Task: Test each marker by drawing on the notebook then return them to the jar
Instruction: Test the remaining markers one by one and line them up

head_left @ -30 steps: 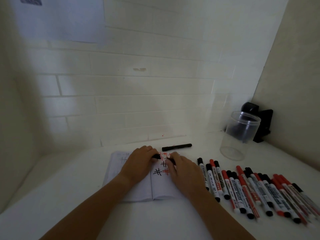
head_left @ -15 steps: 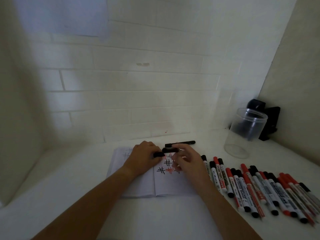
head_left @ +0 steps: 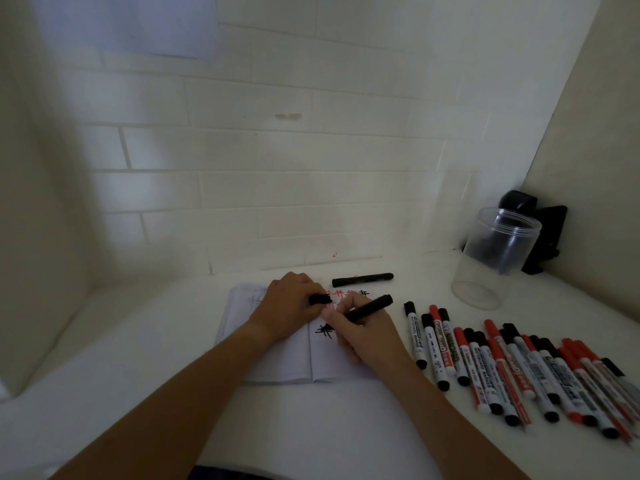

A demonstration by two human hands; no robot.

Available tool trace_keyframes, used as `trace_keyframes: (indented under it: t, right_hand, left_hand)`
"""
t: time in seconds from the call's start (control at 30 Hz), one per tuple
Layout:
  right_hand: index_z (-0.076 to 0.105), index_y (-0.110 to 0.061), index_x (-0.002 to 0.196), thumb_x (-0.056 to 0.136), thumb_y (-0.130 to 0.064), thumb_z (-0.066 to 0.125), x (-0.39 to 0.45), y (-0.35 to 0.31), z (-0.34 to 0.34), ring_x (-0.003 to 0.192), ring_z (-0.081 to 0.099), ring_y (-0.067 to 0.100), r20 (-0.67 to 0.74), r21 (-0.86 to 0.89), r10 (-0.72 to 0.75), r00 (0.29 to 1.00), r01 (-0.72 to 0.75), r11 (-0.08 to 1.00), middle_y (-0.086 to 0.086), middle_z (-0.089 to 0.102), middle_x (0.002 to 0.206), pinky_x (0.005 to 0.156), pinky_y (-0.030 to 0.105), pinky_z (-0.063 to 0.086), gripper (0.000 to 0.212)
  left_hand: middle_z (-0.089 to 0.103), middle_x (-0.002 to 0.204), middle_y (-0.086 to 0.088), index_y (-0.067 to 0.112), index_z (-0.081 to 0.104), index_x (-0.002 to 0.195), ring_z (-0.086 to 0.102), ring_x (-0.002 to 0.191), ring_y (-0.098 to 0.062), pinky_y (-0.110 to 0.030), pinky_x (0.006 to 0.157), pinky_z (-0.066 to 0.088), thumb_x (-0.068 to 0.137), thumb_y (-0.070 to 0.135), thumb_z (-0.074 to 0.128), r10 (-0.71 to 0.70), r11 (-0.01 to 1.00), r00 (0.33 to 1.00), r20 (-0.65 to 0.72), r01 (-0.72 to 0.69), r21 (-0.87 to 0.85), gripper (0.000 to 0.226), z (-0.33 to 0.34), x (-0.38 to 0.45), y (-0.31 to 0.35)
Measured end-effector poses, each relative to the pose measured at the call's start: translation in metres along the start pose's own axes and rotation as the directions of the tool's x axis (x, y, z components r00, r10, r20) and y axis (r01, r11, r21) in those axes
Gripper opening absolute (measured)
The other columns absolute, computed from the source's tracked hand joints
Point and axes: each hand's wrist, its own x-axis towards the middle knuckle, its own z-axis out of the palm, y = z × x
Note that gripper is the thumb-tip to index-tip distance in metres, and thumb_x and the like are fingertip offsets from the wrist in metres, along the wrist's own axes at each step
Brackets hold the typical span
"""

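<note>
where white table (head_left: 138,393) meets tiled wall (head_left: 277,150) | right hand (head_left: 363,336) grips marker (head_left: 372,307) | left hand (head_left: 287,310) pinches cap (head_left: 320,299)

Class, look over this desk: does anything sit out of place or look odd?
One black marker lies alone crosswise beyond the notebook, apart from the row of markers on the right. The jar stands upright with no markers in it. There are small red marks low on the wall.
</note>
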Motion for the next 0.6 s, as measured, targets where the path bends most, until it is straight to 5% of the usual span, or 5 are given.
trace_keyframes:
  t: [0.1,0.27,0.4,0.6]
  right_hand:
    - [0.053,-0.016,0.069,0.091,-0.026,0.073,-0.0019,0.002,0.0046,0.043,0.05,0.008,-0.071,-0.139,-0.035,0.997,0.025,0.99,0.001,0.058,0.049,0.048,0.018,0.041,0.032]
    - [0.053,-0.013,0.07,0.091,-0.018,0.071,-0.0056,0.0004,0.0084,0.044,0.049,0.007,-0.001,-0.153,-0.044,0.999,0.044,0.987,-0.001,0.056,0.048,0.049,0.018,0.042,0.028]
    - [0.049,-0.013,0.065,0.083,-0.015,0.07,0.001,0.0075,0.0057,0.046,0.044,0.005,-0.165,-0.341,-0.108,0.98,0.046,0.939,-0.005,0.049,0.053,0.048,0.02,0.037,0.028]
    - [0.055,-0.012,0.071,0.091,-0.027,0.071,-0.0028,0.0034,0.0029,0.048,0.055,0.007,-0.112,-0.206,-0.067,0.991,0.042,0.978,0.004,0.063,0.053,0.053,0.018,0.044,0.029]
  left_hand:
    - [0.063,0.104,0.008,0.033,0.071,0.112,0.049,0.1,-0.014,-0.043,0.089,0.042,0.088,0.054,0.05,0.003,1.0,1.0,0.005,-0.003,-0.004,0.038,0.0001,-0.0001,-0.0002]
    - [0.063,0.104,0.009,0.034,0.07,0.112,0.051,0.1,-0.013,-0.045,0.091,0.043,0.09,0.051,0.051,0.009,1.0,1.0,0.013,-0.009,0.004,0.034,0.0,0.0,-0.0004]
    - [0.068,0.11,0.016,0.036,0.071,0.113,0.058,0.104,-0.008,-0.045,0.095,0.046,0.09,0.058,0.043,0.034,0.999,0.999,0.02,-0.034,-0.028,0.042,0.0007,-0.0002,-0.0013]
    - [0.07,0.111,0.017,0.037,0.072,0.114,0.06,0.105,-0.008,-0.047,0.095,0.047,0.087,0.057,0.045,0.026,0.999,1.0,0.014,-0.025,-0.036,0.043,0.0002,0.0001,-0.0004]
